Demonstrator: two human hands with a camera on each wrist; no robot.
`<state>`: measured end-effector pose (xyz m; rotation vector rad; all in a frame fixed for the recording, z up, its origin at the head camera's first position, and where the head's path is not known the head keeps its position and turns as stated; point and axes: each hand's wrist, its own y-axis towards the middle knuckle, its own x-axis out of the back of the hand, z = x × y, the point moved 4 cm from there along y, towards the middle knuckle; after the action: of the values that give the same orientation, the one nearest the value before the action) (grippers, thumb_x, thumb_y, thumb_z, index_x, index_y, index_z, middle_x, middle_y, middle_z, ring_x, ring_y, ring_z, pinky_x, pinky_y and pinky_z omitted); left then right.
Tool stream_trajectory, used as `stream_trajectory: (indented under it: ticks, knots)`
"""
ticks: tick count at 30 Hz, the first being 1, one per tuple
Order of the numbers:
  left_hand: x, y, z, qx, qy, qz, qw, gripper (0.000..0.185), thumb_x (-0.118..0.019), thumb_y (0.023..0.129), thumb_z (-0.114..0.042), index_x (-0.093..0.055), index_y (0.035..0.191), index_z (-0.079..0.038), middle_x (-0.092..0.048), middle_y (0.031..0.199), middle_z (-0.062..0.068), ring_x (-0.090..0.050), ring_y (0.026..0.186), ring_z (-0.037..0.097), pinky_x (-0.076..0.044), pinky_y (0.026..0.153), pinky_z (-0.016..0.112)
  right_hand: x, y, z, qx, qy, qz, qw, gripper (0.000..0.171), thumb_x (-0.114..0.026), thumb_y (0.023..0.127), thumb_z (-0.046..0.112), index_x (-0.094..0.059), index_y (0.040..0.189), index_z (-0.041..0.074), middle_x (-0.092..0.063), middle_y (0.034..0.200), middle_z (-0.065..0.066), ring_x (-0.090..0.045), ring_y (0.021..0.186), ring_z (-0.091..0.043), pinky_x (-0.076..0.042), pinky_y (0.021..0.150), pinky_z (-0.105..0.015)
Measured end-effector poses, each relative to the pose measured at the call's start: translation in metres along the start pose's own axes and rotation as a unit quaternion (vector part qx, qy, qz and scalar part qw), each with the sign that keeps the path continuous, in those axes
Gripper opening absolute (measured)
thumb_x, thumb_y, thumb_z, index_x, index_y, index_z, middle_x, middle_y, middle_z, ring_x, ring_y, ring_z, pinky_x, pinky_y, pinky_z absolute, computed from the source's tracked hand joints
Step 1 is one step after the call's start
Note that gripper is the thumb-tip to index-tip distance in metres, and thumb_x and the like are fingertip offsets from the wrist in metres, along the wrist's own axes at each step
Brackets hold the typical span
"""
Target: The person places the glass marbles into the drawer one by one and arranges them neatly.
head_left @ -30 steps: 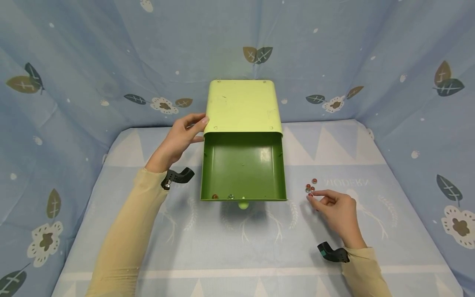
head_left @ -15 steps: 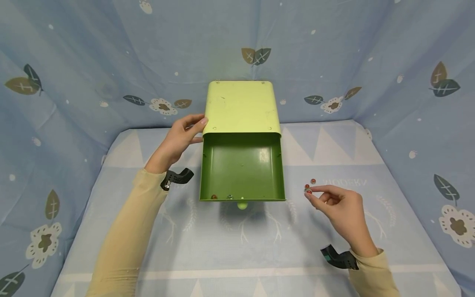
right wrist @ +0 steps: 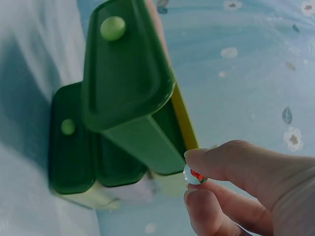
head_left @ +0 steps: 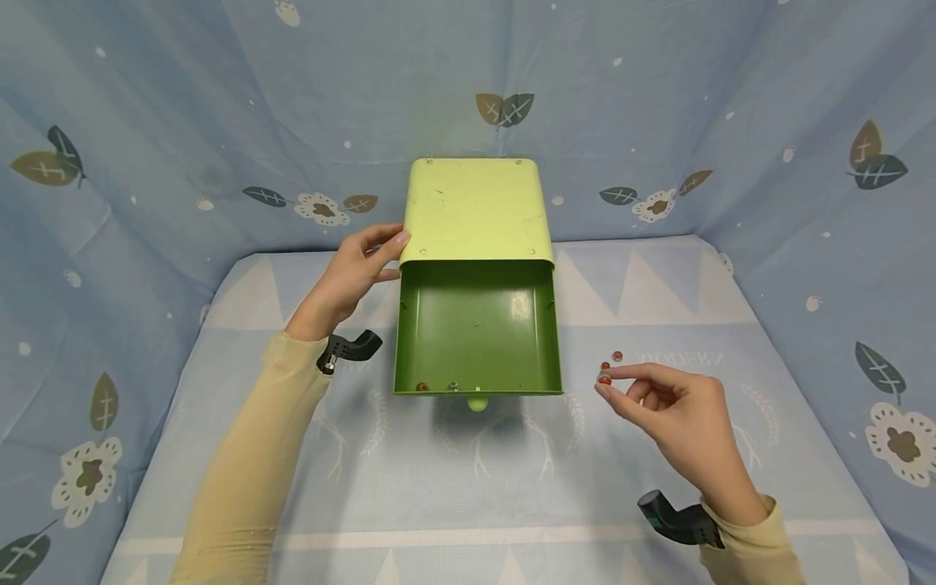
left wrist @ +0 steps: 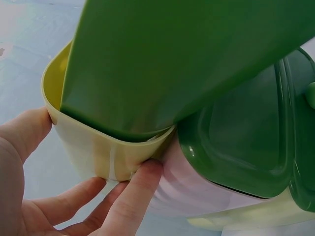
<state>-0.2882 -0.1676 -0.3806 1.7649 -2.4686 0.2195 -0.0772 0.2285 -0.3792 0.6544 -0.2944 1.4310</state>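
**A:** Status on the hands?

**B:** Right hand (head_left: 676, 414) has a glass marble (right wrist: 195, 175) pinched between thumb and forefinger tips; clear glass with a red core, seen best from the right wrist. Other fingers are curled in loosely. The hand is raised off the blue cloth (head_left: 468, 487), just right of the front right corner of the open drawer (head_left: 478, 329).

**A:** Left?

**B:** Left hand (head_left: 351, 276) is on the left side of the light green cabinet shell (head_left: 475, 207), at the corner where the drawer comes out. Thumb on one face, fingertips (left wrist: 142, 172) curled against the shell's rounded edge. It's bracing the case, a light grip.

**A:** Where's the marble relative to the drawer?

**B:** Outside it, to the right, about level with the drawer's front wall. Near it, not over it. Well apart from the left hand, the whole drawer lies between them.

**A:** Anything else around?

**B:** Two more red marbles (head_left: 611, 361) on the cloth, just beyond the right fingertips. Inside the drawer, small marbles (head_left: 437, 387) sit against the front wall near the left corner; one red, one clear, a third too small to tell. Drawer knob (head_left: 477, 403) sticks out in front. The right wrist view shows a second dark green drawer (right wrist: 71, 142) below, closed.
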Motion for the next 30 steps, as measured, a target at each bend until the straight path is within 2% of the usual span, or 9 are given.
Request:
stream_trajectory:
  ticks: [9,13,15,16,20,30]
  knots:
    - [0.000,0.001,0.000,0.001,-0.002,0.003,1.0000,0.069,-0.060,0.115,-0.040,-0.037,0.169,-0.003,-0.040,0.167,0.017,-0.048,0.148,0.033,-0.050,0.120,0.046,0.001,0.002,0.021,0.029,0.022,0.001,0.999,0.022,-0.093,0.090,0.006,-0.088,0.105,0.021,-0.071,0.072,0.006,-0.056,0.052,-0.015,-0.047,0.049,-0.021]
    - [0.000,0.001,0.000,0.002,-0.001,0.002,1.0000,0.070,-0.061,0.115,-0.040,-0.037,0.169,-0.003,-0.041,0.167,0.017,-0.048,0.147,0.034,-0.051,0.119,0.046,-0.001,0.005,0.030,0.044,0.033,0.007,0.998,0.023,-0.094,0.089,0.005,-0.088,0.103,0.021,-0.070,0.070,0.006,-0.054,0.052,-0.015,-0.058,0.073,-0.014]
    - [0.000,0.001,0.000,0.002,-0.002,0.001,1.0000,0.070,-0.061,0.115,-0.041,-0.038,0.169,-0.003,-0.041,0.166,0.017,-0.049,0.147,0.034,-0.051,0.118,0.046,-0.002,0.007,0.035,0.054,0.035,0.011,0.998,0.024,-0.094,0.088,0.005,-0.088,0.104,0.023,-0.070,0.070,0.007,-0.054,0.052,-0.015,-0.058,0.075,-0.013]
    - [0.000,0.001,0.001,0.001,-0.001,0.002,1.0000,0.070,-0.061,0.115,-0.041,-0.038,0.169,-0.003,-0.041,0.167,0.017,-0.048,0.147,0.034,-0.051,0.119,0.046,-0.003,0.008,0.037,0.059,0.033,0.013,0.998,0.025,-0.094,0.089,0.005,-0.088,0.104,0.024,-0.069,0.070,0.008,-0.053,0.052,-0.014,-0.057,0.074,-0.013]
    - [0.000,0.001,0.002,0.000,-0.001,0.000,1.0000,0.069,-0.061,0.115,-0.041,-0.038,0.169,-0.003,-0.041,0.166,0.017,-0.049,0.147,0.034,-0.052,0.118,0.047,-0.006,0.013,0.046,0.086,0.026,0.018,0.996,0.026,-0.094,0.089,0.007,-0.088,0.106,0.026,-0.067,0.069,0.010,-0.052,0.052,-0.013,-0.045,0.052,-0.021]
    - [0.000,0.000,0.001,-0.003,-0.002,0.001,1.0000,0.070,-0.061,0.115,-0.041,-0.038,0.169,-0.004,-0.042,0.166,0.015,-0.050,0.145,0.032,-0.053,0.116,0.046,-0.014,0.024,0.068,0.117,0.029,0.032,0.992,0.023,-0.094,0.090,0.010,-0.087,0.101,0.029,-0.064,0.066,0.015,-0.049,0.053,-0.012,-0.042,0.050,-0.023]
